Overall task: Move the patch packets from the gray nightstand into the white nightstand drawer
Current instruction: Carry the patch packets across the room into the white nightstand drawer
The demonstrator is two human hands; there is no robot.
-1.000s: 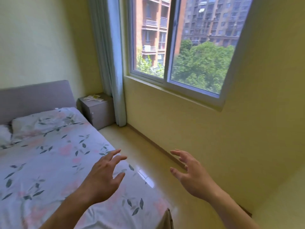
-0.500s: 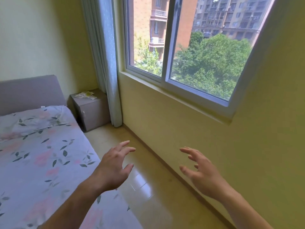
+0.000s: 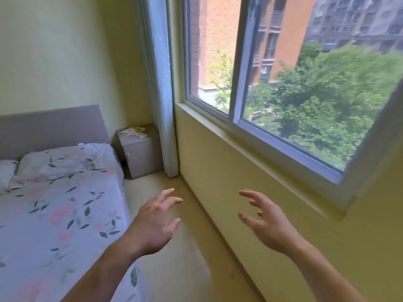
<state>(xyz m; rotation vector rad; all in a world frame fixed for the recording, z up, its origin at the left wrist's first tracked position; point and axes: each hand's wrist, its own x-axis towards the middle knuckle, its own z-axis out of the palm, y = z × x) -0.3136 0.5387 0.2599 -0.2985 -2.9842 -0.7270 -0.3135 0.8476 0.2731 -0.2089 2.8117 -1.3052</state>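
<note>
A small pile of pale patch packets (image 3: 134, 131) lies on top of the gray nightstand (image 3: 141, 155), which stands in the far corner between the bed and the curtain. My left hand (image 3: 154, 225) hovers over the floor strip beside the bed, fingers spread and relaxed, holding nothing. My right hand (image 3: 266, 221) hangs at the same height near the wall under the window, fingers loosely spread and empty. Both hands are well short of the nightstand. The white nightstand is not in view.
A bed with floral sheets (image 3: 54, 214) and a gray headboard (image 3: 50, 127) fills the left. A narrow floor strip (image 3: 174, 269) runs between bed and yellow wall (image 3: 250, 203). A pale curtain (image 3: 163, 105) hangs beside the nightstand, under a large window (image 3: 283, 83).
The view has advanced along the floor strip and swung left; the gray nightstand is nearer and larger. Both hands stay raised, empty and spread.
</note>
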